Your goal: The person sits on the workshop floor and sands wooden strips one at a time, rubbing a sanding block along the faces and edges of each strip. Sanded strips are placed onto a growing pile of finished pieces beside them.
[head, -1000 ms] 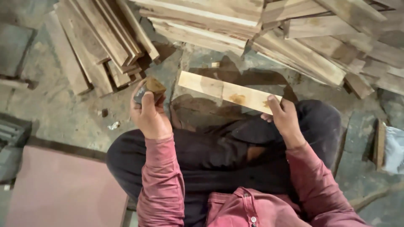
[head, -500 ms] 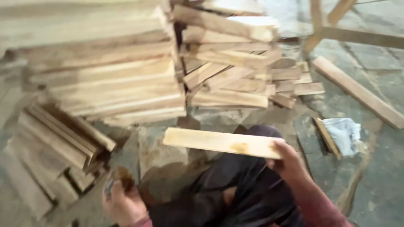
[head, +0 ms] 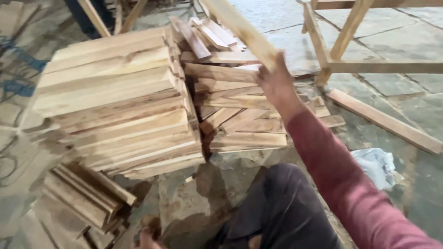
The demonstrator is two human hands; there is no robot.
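The big stack of pale wooden planks (head: 115, 101) fills the view from nine o'clock to the centre, its boards lying flat in rough layers. Just beside it, toward one o'clock, sits a lower, looser pile of short boards (head: 240, 110), some of them crossed at angles. A wooden frame (head: 341, 46) stands at two o'clock on the stone floor (head: 397, 106), and a single long batten (head: 383, 121) lies on the floor at three o'clock, well apart from the piles. At eight o'clock a bundle of darker moulded strips (head: 83, 193) lies below the big stack.

The person's right arm, in a red sleeve (head: 341, 180), reaches up from five o'clock toward twelve. The right hand (head: 276, 83) is clamped on one end of a light wooden plank (head: 240, 30) — the plank slants up toward twelve o'clock, blurred, raised above the loose pile and clear of it. A dark trouser leg (head: 281, 207) shows at six o'clock, and a crumpled whitish rag (head: 378, 166) lies on the floor at four o'clock.

The left hand (head: 147, 237) shows only partly at the bottom edge near seven o'clock — it seems closed on a small brown object (head: 150, 223), though what that object is cannot be told
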